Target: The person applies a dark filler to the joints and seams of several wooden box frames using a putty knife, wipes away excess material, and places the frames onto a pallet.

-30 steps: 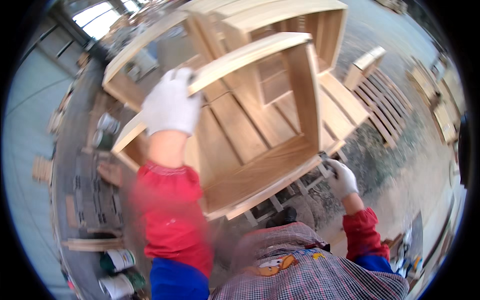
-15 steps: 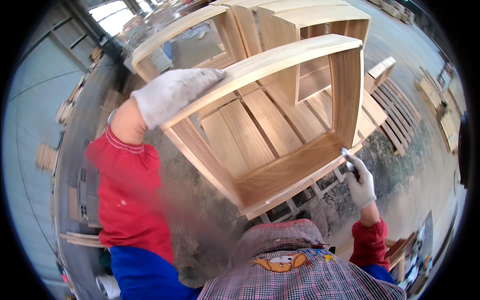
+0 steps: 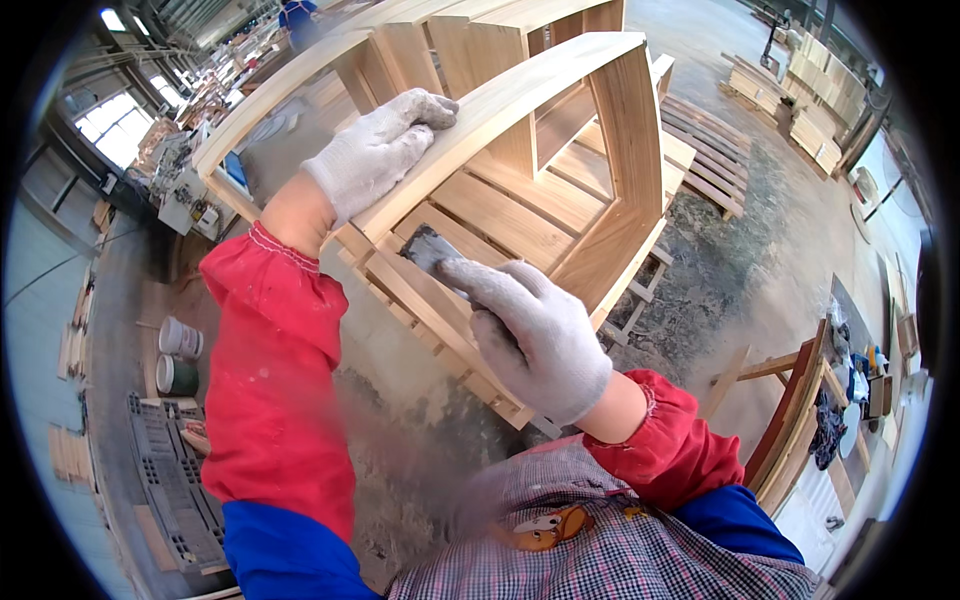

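Gripping a flat tool [image 3: 428, 248], the right hand [image 3: 540, 340] reaches across the near side of the wooden frame [image 3: 545, 75], head view. Right grip: gloved fingers closed around the tool, forefinger laid along it; dark end pointing up and to the left, beneath the left part of the frame's top board. From where I stand, cannot tell whether that end touches wood. Left hand [image 3: 385, 155], also gloved, lies on the top board near its left end, fingers close together; cannot tell whether the thumb clamps from below. Frame position: in front of the person, open in the middle, tilted, slats [image 3: 510, 215] visible through the opening. More frames [image 3: 470, 55] stand just beyond it. Trestle legs [image 3: 650, 280] show below the near right edge. Both forearms in red oversleeves with blue above; checked apron [image 3: 570, 500] at the lower edge, cartoon figure on it. Surroundings noted: a slatted pallet [image 3: 705, 155] on the floor to the far right; a white bucket [image 3: 180, 338] and a green bucket [image 3: 177, 375] just beside each other on the left; dark grids [image 3: 180, 490] below them; a cluttered wooden stand [image 3: 790, 430] at lower right.
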